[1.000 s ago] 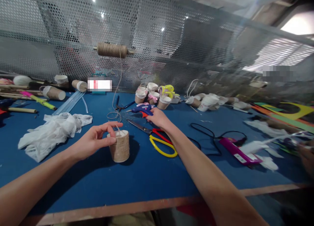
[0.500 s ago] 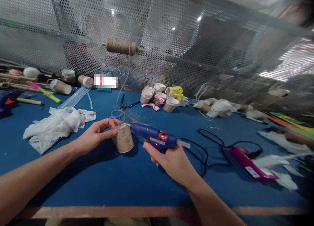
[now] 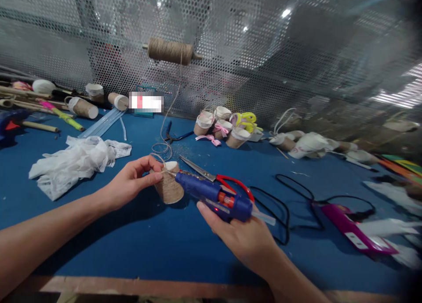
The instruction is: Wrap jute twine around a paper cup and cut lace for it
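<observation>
My left hand [image 3: 133, 180] is closed with thumb and fingers pinching the upper edge of a paper cup [image 3: 169, 189] wrapped in brown twine. The cup leans a little, and its white rim shows at the top. A twine strand [image 3: 162, 131] runs from near my fingertips up to a spool [image 3: 169, 51] on the mesh. My right hand [image 3: 244, 237] is wrapped round a blue hot glue gun [image 3: 211, 195] with a small red light and a clear glue stick at its back. The gun's nozzle meets the cup near its rim; exact contact is hard to tell.
Red-handled scissors [image 3: 199, 167] lie behind the gun, with pliers [image 3: 169, 136] farther back. Crumpled white lace [image 3: 82, 160] lies left. Several decorated cups [image 3: 238, 137] stand at the back. A black cord [image 3: 288, 206] and purple power strip [image 3: 358, 230] lie right.
The glue gun now points more upward to the left, its rear lower and farther right. The cup has tilted, showing its white rim. Scissors mostly hidden before now show. The view has shifted slightly.
</observation>
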A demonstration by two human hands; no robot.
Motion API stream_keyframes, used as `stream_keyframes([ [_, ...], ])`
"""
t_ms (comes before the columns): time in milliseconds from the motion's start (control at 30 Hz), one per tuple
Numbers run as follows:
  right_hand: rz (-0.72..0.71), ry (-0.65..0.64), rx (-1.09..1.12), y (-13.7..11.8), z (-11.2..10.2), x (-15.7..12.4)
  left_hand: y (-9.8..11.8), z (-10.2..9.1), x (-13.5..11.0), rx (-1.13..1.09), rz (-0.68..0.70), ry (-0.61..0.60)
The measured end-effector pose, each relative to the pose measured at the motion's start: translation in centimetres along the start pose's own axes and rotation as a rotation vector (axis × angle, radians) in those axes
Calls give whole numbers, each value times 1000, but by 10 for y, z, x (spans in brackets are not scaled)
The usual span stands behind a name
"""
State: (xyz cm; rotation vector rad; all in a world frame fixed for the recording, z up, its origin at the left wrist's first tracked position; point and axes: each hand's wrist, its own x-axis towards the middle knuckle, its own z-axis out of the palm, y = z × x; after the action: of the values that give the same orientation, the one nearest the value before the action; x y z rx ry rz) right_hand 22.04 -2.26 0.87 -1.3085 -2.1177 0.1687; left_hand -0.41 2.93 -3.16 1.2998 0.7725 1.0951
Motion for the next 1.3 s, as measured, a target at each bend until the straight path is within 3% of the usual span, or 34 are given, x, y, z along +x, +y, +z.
stream_keyframes([
  [167, 39, -45, 62, -10, 1, 3, -1, -1, 0, -2, -1, -1],
  [467, -9, 14, 16, 10, 1, -5, 3, 2, 0, 8, -15, 29],
  [700, 96, 63, 88, 3, 8, -9, 3, 2, 0, 20, -24, 10],
  [1033, -8, -96, -25, 5, -5, -1, 1, -1, 1, -7, -6, 7],
  [1300, -56, -36, -35, 21, 9, -20, 0, -3, 1, -1, -7, 8],
])
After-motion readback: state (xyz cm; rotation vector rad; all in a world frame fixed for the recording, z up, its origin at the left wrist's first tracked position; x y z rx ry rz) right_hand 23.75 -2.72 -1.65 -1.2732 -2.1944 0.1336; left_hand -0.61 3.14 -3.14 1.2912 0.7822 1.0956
